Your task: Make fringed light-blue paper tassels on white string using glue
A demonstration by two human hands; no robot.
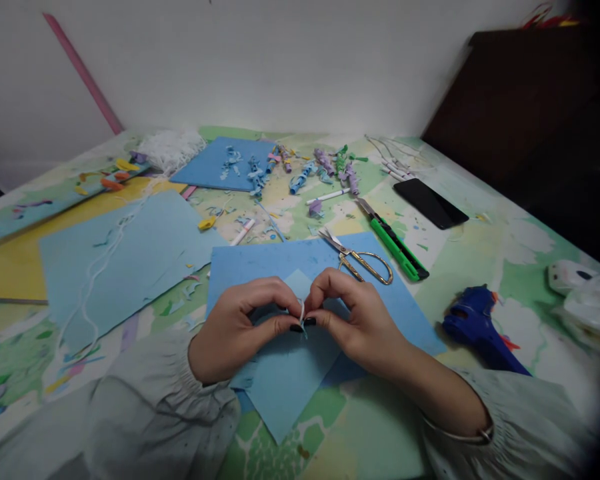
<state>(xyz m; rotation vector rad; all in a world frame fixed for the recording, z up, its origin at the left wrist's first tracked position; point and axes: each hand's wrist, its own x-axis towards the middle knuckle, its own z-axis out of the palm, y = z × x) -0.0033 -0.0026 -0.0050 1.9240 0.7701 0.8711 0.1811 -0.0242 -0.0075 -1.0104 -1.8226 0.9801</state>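
My left hand (253, 317) and my right hand (355, 317) meet over the blue sheets, thumbs and index fingers pinched together. Between the fingertips is a small white strand with light blue paper (303, 327); the fingers hide most of it. Directly below lies a light blue paper square (285, 393), turned cornerwise on a larger blue sheet (400, 307). Gold-handled scissors (353, 255) rest just beyond my right hand, blades slightly apart. A green utility knife (395, 243) lies to their right, its blade out.
A blue glue gun (480, 327) and a white object in plastic (587, 293) are at right. A black phone (430, 202) lies farther back. Fringed paper rolls (325, 163), white yarn (173, 150), a light blue sheet (130, 260) and scraps cover the table.
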